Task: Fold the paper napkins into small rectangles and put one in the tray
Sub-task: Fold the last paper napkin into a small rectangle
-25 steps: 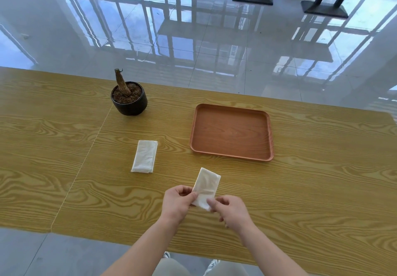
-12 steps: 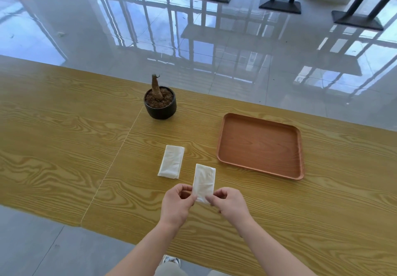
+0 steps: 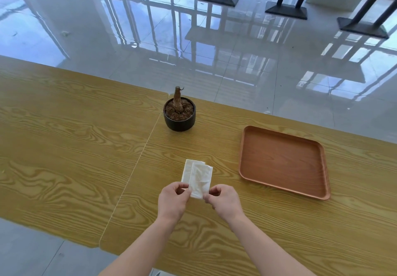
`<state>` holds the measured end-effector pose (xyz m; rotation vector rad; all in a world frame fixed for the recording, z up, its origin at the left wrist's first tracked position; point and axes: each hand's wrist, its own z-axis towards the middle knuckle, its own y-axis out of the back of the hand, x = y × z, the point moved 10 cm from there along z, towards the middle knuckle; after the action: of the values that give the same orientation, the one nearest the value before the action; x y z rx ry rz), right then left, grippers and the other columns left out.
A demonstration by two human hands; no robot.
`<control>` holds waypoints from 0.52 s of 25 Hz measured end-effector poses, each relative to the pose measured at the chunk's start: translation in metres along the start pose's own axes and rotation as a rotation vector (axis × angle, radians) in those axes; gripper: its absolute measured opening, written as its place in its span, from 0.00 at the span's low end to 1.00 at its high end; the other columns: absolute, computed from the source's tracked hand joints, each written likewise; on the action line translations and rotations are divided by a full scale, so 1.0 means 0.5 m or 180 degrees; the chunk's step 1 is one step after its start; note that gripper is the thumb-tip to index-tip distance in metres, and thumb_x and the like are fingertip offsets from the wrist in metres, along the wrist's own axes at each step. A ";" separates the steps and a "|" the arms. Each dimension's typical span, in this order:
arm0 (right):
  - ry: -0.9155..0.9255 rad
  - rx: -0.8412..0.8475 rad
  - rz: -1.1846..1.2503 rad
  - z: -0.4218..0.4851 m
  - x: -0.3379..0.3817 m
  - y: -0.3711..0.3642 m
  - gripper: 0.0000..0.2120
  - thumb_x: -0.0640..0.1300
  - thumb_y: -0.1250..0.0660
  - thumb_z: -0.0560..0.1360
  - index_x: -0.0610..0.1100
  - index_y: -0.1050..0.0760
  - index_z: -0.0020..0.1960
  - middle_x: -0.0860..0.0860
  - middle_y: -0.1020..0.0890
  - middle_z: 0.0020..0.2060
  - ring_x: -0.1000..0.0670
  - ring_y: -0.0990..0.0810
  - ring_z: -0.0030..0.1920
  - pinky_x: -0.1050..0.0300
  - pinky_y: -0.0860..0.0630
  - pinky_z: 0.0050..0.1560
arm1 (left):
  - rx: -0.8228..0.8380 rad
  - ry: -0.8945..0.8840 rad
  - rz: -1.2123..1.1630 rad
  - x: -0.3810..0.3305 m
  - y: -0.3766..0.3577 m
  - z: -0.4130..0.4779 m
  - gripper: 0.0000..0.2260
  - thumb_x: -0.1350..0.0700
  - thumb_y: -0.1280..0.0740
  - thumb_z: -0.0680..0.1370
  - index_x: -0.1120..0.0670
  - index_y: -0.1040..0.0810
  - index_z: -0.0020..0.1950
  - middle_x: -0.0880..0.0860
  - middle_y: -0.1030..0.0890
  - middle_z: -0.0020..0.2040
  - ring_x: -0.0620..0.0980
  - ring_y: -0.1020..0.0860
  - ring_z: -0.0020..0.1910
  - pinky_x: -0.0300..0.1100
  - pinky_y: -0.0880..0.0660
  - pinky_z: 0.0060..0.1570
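Note:
A folded white napkin (image 3: pixel 200 179) is pinched at its near end by my left hand (image 3: pixel 173 200) and my right hand (image 3: pixel 224 200), held just above the wooden table (image 3: pixel 75 157). It overlaps a second folded napkin (image 3: pixel 186 170), which lies flat on the table behind it and shows only along its left and far edges. The brown rectangular tray (image 3: pixel 281 159) sits to the right of both napkins, with nothing in it.
A small black pot (image 3: pixel 179 117) with soil and a bare stump stands behind the napkins, near the table's far edge. A seam (image 3: pixel 137 164) between two tabletops runs left of my hands. Glossy floor and black table bases lie beyond.
My hands have carried the held napkin leftward until it overlaps the napkin lying on the table. The camera view has swung left, so the tray now sits further right.

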<state>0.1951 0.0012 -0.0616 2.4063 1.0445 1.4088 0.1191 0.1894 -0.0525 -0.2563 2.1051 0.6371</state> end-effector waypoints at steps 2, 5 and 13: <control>-0.0009 -0.0014 -0.0083 0.013 0.017 -0.014 0.05 0.48 0.24 0.70 0.47 0.17 0.40 0.53 0.13 0.36 0.55 0.18 0.37 0.54 0.21 0.44 | -0.0072 -0.0017 0.0139 0.001 0.015 0.021 0.02 0.55 0.26 0.74 0.50 0.17 0.44 0.50 0.15 0.36 0.49 0.18 0.38 0.48 0.19 0.45; -0.0034 -0.0064 -0.0194 0.032 0.038 -0.026 0.05 0.48 0.24 0.70 0.47 0.17 0.42 0.53 0.14 0.37 0.53 0.17 0.41 0.54 0.20 0.47 | -0.0125 -0.0065 0.0356 -0.001 0.029 0.051 0.02 0.54 0.26 0.74 0.49 0.16 0.46 0.47 0.16 0.38 0.45 0.17 0.41 0.44 0.21 0.45; -0.0172 -0.0146 -0.0327 0.050 0.047 -0.035 0.06 0.47 0.25 0.69 0.50 0.21 0.41 0.55 0.15 0.35 0.58 0.19 0.37 0.58 0.22 0.41 | -0.0056 -0.0183 0.0867 -0.004 0.024 0.085 0.05 0.52 0.28 0.75 0.49 0.15 0.50 0.41 0.17 0.38 0.37 0.20 0.40 0.35 0.25 0.40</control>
<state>0.2143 0.0344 -0.0669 2.3100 1.0938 1.3123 0.1454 0.2221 -0.0666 0.0407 2.0972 0.8126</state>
